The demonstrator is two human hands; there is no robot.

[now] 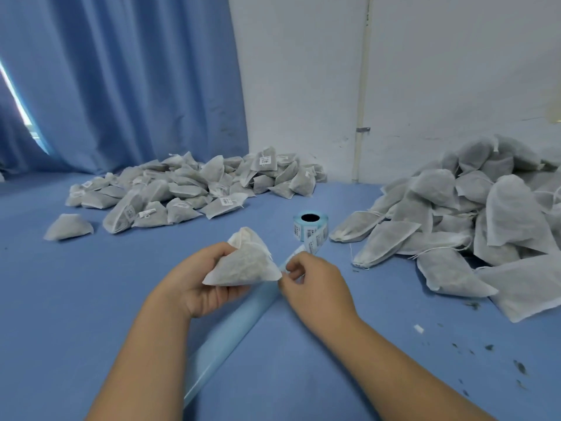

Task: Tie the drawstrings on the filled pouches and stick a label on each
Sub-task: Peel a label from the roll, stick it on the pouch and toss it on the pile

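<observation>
Labelling | your left hand (197,281) is gripping the pouch (246,262) | your right hand (315,284) fingers are pinching a likely label (292,273) | next: pressing it flat.

Two bare arms fill the near part of the scene: the left forearm (145,354) and left hand (197,284), the right forearm (409,369) and right hand (318,287), uncovered from fingertips to the near edge.
</observation>
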